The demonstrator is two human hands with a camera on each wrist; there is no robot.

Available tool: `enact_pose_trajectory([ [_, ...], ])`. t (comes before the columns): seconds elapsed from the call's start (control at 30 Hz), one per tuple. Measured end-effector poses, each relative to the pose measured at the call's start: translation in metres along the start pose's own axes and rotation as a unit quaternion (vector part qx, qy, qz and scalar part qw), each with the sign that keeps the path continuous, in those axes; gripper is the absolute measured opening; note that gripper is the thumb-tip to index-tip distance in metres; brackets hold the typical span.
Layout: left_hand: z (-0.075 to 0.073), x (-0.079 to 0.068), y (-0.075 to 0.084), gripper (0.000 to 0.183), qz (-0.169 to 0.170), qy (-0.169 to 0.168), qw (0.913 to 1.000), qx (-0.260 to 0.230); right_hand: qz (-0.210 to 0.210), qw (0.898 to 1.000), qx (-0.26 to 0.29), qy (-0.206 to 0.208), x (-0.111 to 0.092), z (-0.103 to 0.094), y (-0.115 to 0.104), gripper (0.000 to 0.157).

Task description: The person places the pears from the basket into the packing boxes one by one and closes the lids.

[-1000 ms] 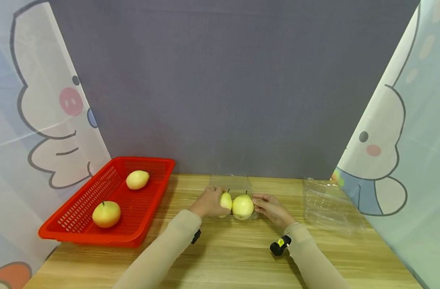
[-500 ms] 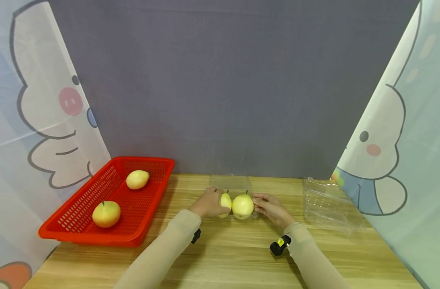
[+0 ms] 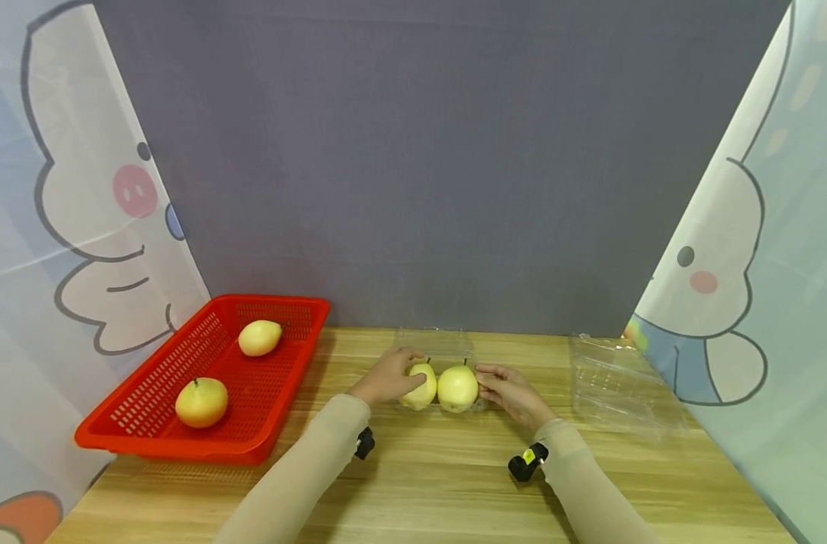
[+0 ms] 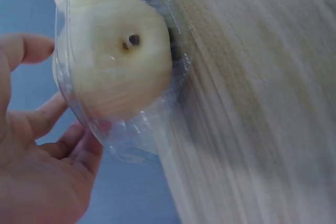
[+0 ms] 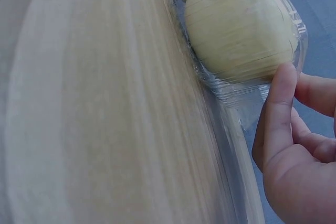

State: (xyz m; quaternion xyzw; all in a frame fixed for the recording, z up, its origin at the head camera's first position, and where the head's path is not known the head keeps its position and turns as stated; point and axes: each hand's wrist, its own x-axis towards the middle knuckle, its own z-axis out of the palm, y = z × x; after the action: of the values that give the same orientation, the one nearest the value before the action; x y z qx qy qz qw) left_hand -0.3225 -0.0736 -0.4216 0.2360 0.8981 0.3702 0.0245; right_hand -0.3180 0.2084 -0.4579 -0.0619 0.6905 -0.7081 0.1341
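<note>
Two yellow pears, a left one (image 3: 421,391) and a right one (image 3: 457,389), sit side by side in a clear plastic box (image 3: 433,344) whose lid stands open behind them. My left hand (image 3: 386,376) is spread loosely around the left pear, thumb and fingers apart; in the left wrist view its fingers lie beside the box wall, and that pear (image 4: 115,66) shows through the plastic. At the box's right end my right hand (image 3: 513,393) pinches the plastic rim between thumb and finger, beside the pear (image 5: 241,30) in the right wrist view.
On the left stands a red perforated basket (image 3: 182,452) holding two more pears, one at the front (image 3: 202,403) and one at the back (image 3: 260,338). More clear plastic packaging (image 3: 620,389) lies at the table's right. A grey cloth wall (image 3: 413,166) closes the back.
My left hand has loosened its hold on the left pear and drawn slightly left, leaving more of the fruit visible. The right hand has stayed at the box's edge.
</note>
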Motion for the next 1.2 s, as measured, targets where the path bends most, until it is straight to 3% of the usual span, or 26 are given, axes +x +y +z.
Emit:
enact_pose_trajectory([
  [0.3, -0.009, 0.003, -0.014, 0.039, -0.010, 0.063, 0.9916, -0.113, -0.002, 1.000, 0.000, -0.003, -0.001, 0.000, 0.002, 0.055],
  [0.5, -0.015, 0.007, -0.022, 0.039, -0.032, 0.073, 0.9842, -0.158, -0.004, 1.000, 0.000, -0.005, -0.002, -0.001, 0.001, 0.055],
  [0.97, -0.025, 0.016, -0.030, 0.041, -0.090, 0.121, 0.9521, -0.266, -0.004, 1.000, 0.009, 0.002, -0.001, 0.002, 0.001, 0.054],
  [1.2, -0.025, 0.020, -0.033, 0.042, -0.105, 0.117, 0.9419, -0.297, -0.003, 1.000, 0.008, 0.004, -0.001, 0.002, 0.000, 0.054],
])
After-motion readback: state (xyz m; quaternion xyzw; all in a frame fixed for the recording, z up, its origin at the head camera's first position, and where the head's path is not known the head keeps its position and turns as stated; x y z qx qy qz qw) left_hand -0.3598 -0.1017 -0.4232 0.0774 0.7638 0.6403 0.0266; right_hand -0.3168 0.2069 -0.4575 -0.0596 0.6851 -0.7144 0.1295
